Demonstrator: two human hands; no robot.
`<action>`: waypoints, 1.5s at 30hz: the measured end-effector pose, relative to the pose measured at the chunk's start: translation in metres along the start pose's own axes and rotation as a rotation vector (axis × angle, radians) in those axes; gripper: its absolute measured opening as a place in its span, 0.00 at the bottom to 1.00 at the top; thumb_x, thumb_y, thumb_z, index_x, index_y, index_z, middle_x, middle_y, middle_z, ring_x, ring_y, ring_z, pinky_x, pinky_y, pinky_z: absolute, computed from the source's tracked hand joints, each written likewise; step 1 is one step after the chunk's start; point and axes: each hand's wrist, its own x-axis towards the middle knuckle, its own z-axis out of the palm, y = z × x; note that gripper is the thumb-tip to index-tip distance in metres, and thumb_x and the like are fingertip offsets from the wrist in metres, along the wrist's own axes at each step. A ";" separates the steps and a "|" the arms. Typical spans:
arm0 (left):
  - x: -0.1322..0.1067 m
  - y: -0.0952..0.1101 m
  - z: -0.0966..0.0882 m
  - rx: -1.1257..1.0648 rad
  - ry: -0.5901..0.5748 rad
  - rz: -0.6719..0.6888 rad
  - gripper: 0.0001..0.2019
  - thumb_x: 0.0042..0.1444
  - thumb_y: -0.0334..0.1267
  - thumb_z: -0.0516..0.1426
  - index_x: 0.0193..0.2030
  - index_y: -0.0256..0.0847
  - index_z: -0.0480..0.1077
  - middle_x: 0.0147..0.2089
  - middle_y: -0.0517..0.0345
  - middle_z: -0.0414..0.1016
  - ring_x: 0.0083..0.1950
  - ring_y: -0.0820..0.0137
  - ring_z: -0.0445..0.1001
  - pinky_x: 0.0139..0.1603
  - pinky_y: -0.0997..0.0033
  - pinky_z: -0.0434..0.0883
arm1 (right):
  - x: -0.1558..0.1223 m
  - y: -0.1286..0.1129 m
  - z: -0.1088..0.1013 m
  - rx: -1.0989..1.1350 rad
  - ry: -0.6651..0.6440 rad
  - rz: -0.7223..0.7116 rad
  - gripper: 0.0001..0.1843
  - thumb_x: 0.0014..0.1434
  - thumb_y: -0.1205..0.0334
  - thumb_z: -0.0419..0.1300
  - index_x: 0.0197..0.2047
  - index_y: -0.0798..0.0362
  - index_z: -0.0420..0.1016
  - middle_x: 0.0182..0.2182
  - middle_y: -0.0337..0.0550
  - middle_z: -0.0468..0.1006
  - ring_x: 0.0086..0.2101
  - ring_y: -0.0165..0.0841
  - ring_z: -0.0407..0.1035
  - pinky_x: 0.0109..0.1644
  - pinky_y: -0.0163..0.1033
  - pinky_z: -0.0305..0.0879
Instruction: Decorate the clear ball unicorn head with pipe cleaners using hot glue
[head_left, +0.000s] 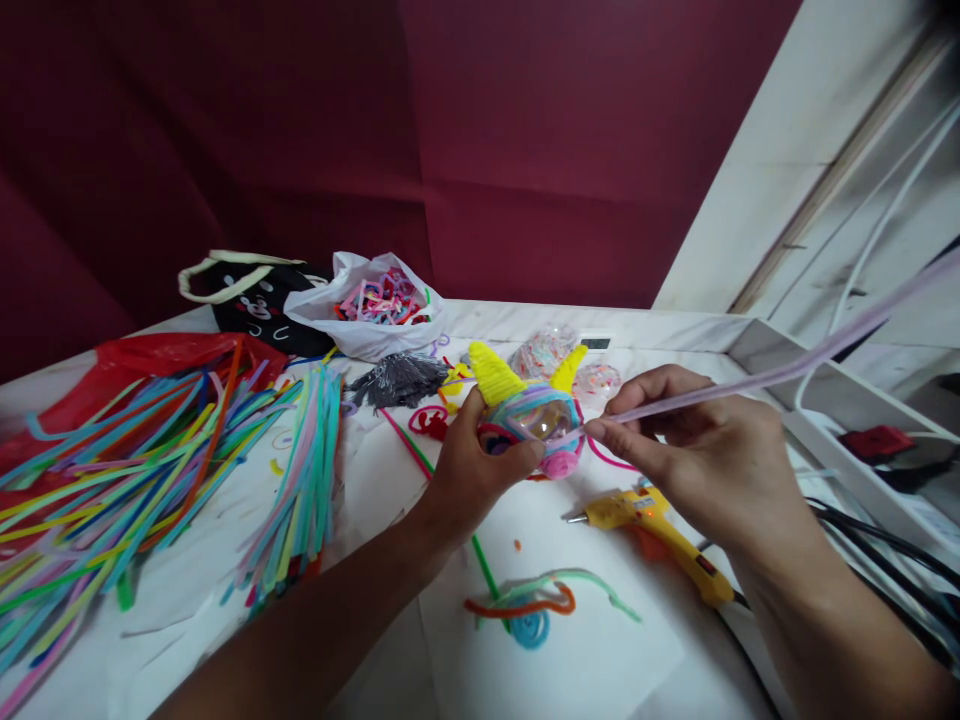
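Horned pipe-cleaner craft (517,405) sits mid-view, held up over the white worktop, two yellow horns on top, clear window in front, pink coil at its lower edge. Our left hand (476,455) grips it from the left side, thumb across the lower front. Our right hand (724,450) pinches a lilac strip (795,363) between thumb and fingertips; the short end reaches the craft's front by the window, contact we can't tell, and the long end runs off to the upper right.

Nearby, we log a yellow glue gun (630,508) lying below the right hand, nozzle to the left. On white paper in front: orange strip (517,608), mint strip (600,578), green strip (484,565), blue coil (529,628) just beside them.

Left side, we note a bundle of pastel strips (304,470), then a bigger loose pile of strips (150,470) partly over a red plastic bag (187,347). Behind: black bag (229,305) with cream handles, white bag (352,345) of colourful bits, grey bundle (401,380) in front of it.
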 end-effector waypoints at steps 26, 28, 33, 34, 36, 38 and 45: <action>0.000 0.000 0.000 0.057 -0.008 -0.015 0.17 0.47 0.38 0.63 0.43 0.43 0.65 0.39 0.63 0.71 0.39 0.72 0.70 0.45 0.71 0.70 | 0.005 0.008 -0.009 -0.074 -0.095 -0.029 0.09 0.49 0.59 0.71 0.32 0.48 0.75 0.31 0.35 0.73 0.31 0.31 0.68 0.29 0.35 0.62; 0.000 0.000 0.000 0.064 -0.007 -0.016 0.18 0.46 0.38 0.63 0.44 0.43 0.65 0.39 0.62 0.72 0.39 0.71 0.71 0.45 0.70 0.70 | 0.005 0.008 -0.010 -0.084 -0.095 -0.043 0.09 0.49 0.59 0.71 0.32 0.48 0.75 0.32 0.36 0.73 0.32 0.31 0.69 0.30 0.35 0.62; 0.000 0.001 0.001 0.048 -0.015 -0.022 0.20 0.46 0.38 0.63 0.47 0.42 0.66 0.42 0.60 0.74 0.41 0.70 0.72 0.46 0.70 0.70 | 0.005 0.007 -0.009 -0.115 -0.099 -0.067 0.07 0.52 0.58 0.69 0.31 0.49 0.75 0.31 0.37 0.73 0.32 0.31 0.68 0.29 0.36 0.62; 0.000 0.001 0.001 0.042 -0.018 -0.024 0.20 0.46 0.37 0.63 0.47 0.42 0.66 0.42 0.59 0.74 0.42 0.69 0.73 0.46 0.70 0.70 | 0.005 0.007 -0.009 -0.116 -0.102 -0.077 0.06 0.53 0.58 0.68 0.31 0.49 0.75 0.31 0.37 0.73 0.31 0.30 0.68 0.29 0.36 0.62; 0.000 0.001 0.001 0.033 -0.025 -0.028 0.22 0.46 0.37 0.63 0.49 0.42 0.66 0.44 0.58 0.75 0.44 0.69 0.73 0.47 0.70 0.70 | 0.005 0.007 -0.008 -0.113 -0.109 -0.097 0.06 0.53 0.59 0.68 0.30 0.49 0.75 0.31 0.36 0.72 0.31 0.30 0.68 0.29 0.36 0.62; 0.000 0.000 0.001 0.033 -0.028 -0.029 0.23 0.45 0.37 0.63 0.50 0.42 0.66 0.44 0.58 0.75 0.44 0.69 0.73 0.47 0.70 0.70 | 0.005 0.009 -0.007 -0.113 -0.120 -0.106 0.07 0.52 0.60 0.68 0.30 0.49 0.74 0.31 0.36 0.72 0.32 0.30 0.68 0.30 0.36 0.63; 0.000 -0.002 0.000 0.054 -0.021 -0.033 0.23 0.46 0.37 0.64 0.50 0.42 0.66 0.44 0.58 0.75 0.43 0.69 0.73 0.47 0.70 0.71 | 0.005 0.006 -0.007 -0.185 -0.125 -0.154 0.05 0.54 0.63 0.66 0.32 0.50 0.73 0.31 0.35 0.71 0.30 0.28 0.67 0.28 0.35 0.61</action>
